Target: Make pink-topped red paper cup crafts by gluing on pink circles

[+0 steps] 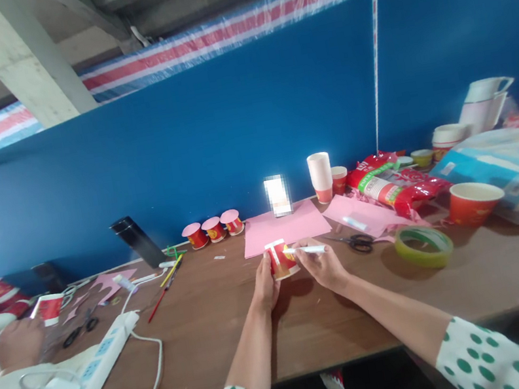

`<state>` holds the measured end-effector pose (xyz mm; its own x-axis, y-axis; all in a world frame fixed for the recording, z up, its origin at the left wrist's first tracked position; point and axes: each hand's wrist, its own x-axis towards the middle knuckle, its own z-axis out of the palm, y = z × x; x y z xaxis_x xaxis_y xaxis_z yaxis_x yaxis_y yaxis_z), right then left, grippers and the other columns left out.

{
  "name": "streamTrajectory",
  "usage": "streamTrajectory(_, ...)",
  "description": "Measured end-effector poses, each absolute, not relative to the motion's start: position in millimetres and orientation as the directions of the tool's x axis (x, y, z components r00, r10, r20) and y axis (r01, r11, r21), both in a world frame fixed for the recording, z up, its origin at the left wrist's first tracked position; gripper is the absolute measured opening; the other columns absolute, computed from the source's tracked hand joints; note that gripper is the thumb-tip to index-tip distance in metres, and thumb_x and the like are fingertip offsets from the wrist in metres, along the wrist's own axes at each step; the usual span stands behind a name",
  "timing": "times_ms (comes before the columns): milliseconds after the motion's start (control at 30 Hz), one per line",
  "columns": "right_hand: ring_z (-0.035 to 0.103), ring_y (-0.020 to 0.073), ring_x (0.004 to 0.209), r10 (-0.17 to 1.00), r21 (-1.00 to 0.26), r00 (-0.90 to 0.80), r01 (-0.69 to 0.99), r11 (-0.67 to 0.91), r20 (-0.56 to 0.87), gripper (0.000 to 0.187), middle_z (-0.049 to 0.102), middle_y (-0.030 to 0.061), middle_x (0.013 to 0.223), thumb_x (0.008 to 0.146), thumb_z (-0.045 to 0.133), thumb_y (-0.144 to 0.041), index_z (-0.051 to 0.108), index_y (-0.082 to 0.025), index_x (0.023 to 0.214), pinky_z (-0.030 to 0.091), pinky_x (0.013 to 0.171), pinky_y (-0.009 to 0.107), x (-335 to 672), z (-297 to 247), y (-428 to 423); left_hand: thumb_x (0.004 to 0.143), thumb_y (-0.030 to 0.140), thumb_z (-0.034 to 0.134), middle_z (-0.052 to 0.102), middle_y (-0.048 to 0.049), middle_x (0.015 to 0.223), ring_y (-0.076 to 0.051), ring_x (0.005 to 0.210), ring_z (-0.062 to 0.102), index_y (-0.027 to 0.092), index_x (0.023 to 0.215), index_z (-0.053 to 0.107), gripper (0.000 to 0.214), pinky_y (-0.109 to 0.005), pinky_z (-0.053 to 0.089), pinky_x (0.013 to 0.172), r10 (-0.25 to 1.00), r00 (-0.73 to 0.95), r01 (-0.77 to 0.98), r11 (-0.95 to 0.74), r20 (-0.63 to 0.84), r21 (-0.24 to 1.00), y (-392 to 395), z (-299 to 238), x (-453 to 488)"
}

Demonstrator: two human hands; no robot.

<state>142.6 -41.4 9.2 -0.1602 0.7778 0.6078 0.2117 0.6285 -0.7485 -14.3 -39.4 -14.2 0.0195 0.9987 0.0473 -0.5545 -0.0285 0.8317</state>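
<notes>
My left hand (265, 286) is wrapped round a small red paper cup (281, 259), held on its side just above the brown table (223, 333). My right hand (324, 266) grips a white pen (306, 250) whose tip touches the cup's side. A pink paper sheet (284, 225) lies just behind the cup. Black scissors (358, 243) rest on the table right of my right hand.
Three upside-down red cups (214, 228) stand by the blue wall. A stack of cups (321, 177), red packets (388, 189), an open red cup (472, 202) and a green tape roll (424, 246) lie at right. At left, a power strip (102, 357) and another person's hand (18, 344).
</notes>
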Motion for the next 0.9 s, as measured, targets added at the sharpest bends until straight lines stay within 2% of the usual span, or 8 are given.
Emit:
streamTrajectory(233,0.055,0.0130,0.060,0.772,-0.749,-0.156,0.188,0.636,0.616,0.019,0.061,0.0022,0.071,0.087,0.046,-0.031,0.059,-0.018,0.082,0.046,0.058,0.022,141.2,8.8,-41.5,0.078,0.048,0.056,0.069,-0.0128,0.093,-0.024,0.090,0.064,0.009,0.098,0.063,0.044,-0.040,0.044,0.090,0.999,0.010,-0.554,-0.025,0.037,0.832,-40.2,-12.6,-14.2)
streamTrajectory(500,0.060,0.0154,0.067,0.810,-0.810,-0.063,0.031,0.586,0.583,0.020,0.062,0.0030,0.071,0.087,0.048,-0.035,0.059,-0.017,0.086,0.048,0.059,0.023,137.1,7.7,-39.3,0.077,0.049,0.056,0.069,-0.0127,0.095,-0.025,0.092,0.063,0.009,0.100,0.063,0.047,-0.040,0.043,0.091,0.998,0.021,-0.546,-0.031,0.051,0.837,-39.5,-13.8,-14.6)
streamTrajectory(700,0.059,0.0149,0.065,0.811,-0.813,-0.095,0.030,0.582,0.577,0.022,0.061,0.0025,0.071,0.087,0.048,-0.035,0.060,-0.017,0.091,0.048,0.059,0.024,136.9,7.2,-39.2,0.080,0.048,0.053,0.069,-0.0129,0.094,-0.024,0.092,0.063,0.008,0.100,0.062,0.046,-0.039,0.043,0.091,0.997,0.037,-0.538,-0.034,0.064,0.842,-39.5,-13.7,-14.9)
streamTrajectory(900,0.060,0.0149,0.067,0.804,-0.801,-0.099,0.072,0.594,0.587,0.022,0.063,0.0031,0.074,0.087,0.047,-0.034,0.061,-0.017,0.087,0.048,0.061,0.023,137.8,7.9,-39.1,0.081,0.047,0.053,0.069,-0.0129,0.095,-0.024,0.092,0.063,0.008,0.101,0.062,0.045,-0.039,0.043,0.091,0.998,0.035,-0.544,-0.031,0.060,0.838,-38.6,-14.8,-15.1)
